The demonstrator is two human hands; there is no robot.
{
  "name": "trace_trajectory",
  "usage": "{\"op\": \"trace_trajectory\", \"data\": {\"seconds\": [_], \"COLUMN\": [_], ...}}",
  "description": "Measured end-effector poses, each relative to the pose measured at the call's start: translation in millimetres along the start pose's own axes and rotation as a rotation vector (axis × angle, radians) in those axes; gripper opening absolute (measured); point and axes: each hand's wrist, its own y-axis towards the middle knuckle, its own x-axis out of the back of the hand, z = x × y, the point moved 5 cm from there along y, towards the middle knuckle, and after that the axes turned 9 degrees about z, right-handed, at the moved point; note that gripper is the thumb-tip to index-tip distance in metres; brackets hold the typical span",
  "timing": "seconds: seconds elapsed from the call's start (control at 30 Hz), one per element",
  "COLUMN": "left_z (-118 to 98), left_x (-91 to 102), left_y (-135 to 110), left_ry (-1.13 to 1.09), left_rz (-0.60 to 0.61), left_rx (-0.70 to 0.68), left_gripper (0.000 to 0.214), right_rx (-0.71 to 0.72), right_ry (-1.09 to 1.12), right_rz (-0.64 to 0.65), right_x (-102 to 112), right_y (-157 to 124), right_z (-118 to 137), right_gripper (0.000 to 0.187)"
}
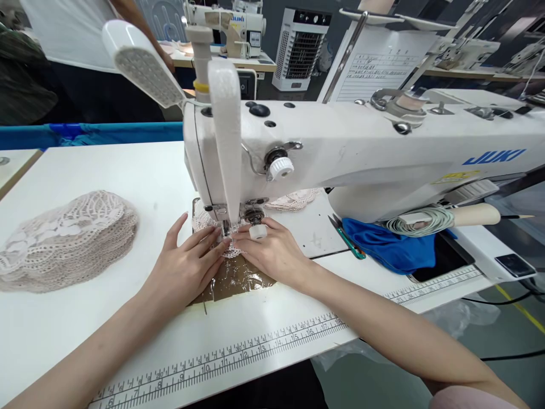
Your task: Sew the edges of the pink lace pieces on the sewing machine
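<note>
Sewing room all round, with another machine (253,37) and an air cooler (300,51) at the back. White tabletop (157,170) filled the front, ruler marks (264,352) printed along its near edge, and a big JUKI sewing machine (349,139) stood across it. Stack of lace (80,238) sat off to the left, pretty thick, so if those were waiting their turn, my guess was plenty left. Couldn't tell stitched from unstitched, though. Left hand (183,264) had a spread grip, fingers fanned and tips resting on the work. Right hand (279,253) had its fingers closer together, just right of the needle area; couldn't tell whether that grip was pinching anything. Brown sheet (242,278) lay right in front of the foot. Some other lace (293,200) was behind the needle, possibly the finished stuff, but no way to be sure. And the lace piece (232,251) being worked? Under the presser foot (227,228), between the two sets of fingertips, so probably mid-seam, not done yet. Stitches were too tiny to make out.
</note>
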Motion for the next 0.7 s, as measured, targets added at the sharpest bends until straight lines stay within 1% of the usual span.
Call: {"op": "trace_trajectory", "data": {"seconds": [0.07, 0.13, 0.2, 0.33, 0.53, 0.7], "left_z": [-1, -5, -12, -21, -19, -16], "left_x": [0.8, 3.3, 7.0, 12.5, 12.5, 9.6], "left_y": [0, -2, -6, -13, -13, -11], "left_ry": [0.015, 0.034, 0.044, 0.042, -0.007, -0.035], "left_rz": [0.006, 0.013, 0.006, -0.027, -0.03, -0.001], "left_rx": [0.006, -0.024, -0.065, -0.084, -0.072, -0.062], "left_gripper": [0.031, 0.033, 0.034, 0.035, 0.033, 0.034], "right_rx": [-0.009, -0.005, 0.021, 0.067, 0.074, 0.053], "right_ry": [-0.014, -0.018, -0.019, -0.033, -0.025, -0.019], "right_rz": [-0.017, -0.024, -0.032, -0.063, -0.071, -0.065], "right_x": [1, 2, 3, 7, 7, 5], "right_y": [1, -1, -4, -10, -11, -10], "right_z": [0, 2, 7, 15, 14, 13], "right_gripper": [0.023, 0.021, 0.02, 0.021, 0.02, 0.021]}}
